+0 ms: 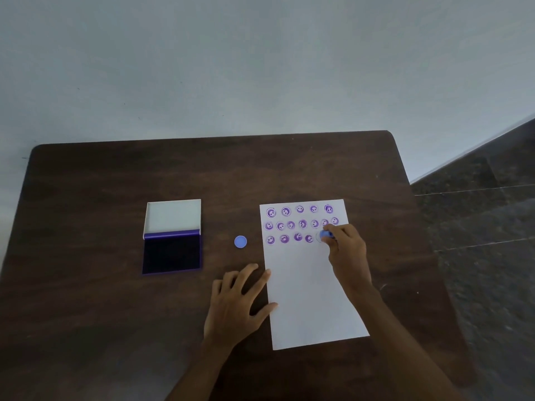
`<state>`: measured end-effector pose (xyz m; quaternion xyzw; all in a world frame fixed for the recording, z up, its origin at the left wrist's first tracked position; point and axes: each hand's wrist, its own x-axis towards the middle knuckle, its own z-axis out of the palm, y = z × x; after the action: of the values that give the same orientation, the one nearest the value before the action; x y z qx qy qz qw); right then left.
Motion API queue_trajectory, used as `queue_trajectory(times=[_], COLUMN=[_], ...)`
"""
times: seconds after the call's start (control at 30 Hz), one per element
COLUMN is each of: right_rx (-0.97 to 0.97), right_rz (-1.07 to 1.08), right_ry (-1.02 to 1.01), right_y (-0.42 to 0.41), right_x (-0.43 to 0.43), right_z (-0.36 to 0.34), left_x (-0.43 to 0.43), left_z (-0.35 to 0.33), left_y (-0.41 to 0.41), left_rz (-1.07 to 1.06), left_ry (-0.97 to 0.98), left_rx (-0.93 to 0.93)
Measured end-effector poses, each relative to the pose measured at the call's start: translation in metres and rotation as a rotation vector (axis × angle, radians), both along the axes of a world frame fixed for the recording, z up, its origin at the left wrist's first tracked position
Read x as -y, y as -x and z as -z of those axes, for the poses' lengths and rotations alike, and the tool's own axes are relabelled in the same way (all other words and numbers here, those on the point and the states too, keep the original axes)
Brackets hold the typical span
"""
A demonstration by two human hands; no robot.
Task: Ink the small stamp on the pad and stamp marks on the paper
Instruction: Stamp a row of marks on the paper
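A white sheet of paper [309,290] lies on the right half of the dark wooden table, with three rows of several round purple smiley marks [289,225] across its top. My right hand [347,256] holds the small blue stamp [326,234] at the right end of the third row, tilted just over a faint ring mark. My left hand [237,302] lies flat on the table with fingers spread, its thumb and fingertips touching the paper's left edge. The ink pad [172,253] sits open at the left, its dark purple pad facing up and its white lid folded back.
A small round blue cap [240,242] lies on the table [101,198] between the ink pad and the paper. The table's right edge drops off to a dark stone floor [486,227]. A pale wall stands behind the table's far edge.
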<state>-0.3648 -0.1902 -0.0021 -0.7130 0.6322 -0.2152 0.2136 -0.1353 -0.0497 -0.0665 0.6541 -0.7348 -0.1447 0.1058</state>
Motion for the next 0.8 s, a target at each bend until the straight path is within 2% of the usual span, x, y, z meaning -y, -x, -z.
queue_trajectory(times=[0.8], right_rx=[-0.028], right_rz=[-0.072], right_ry=[-0.025], right_y=[-0.001], right_x=[0.0023], right_z=[0.006], left_x=[0.0016], left_z=[-0.0043], left_y=[0.0024], left_rz=[-0.017], left_ry=[0.066], left_rx=[-0.006])
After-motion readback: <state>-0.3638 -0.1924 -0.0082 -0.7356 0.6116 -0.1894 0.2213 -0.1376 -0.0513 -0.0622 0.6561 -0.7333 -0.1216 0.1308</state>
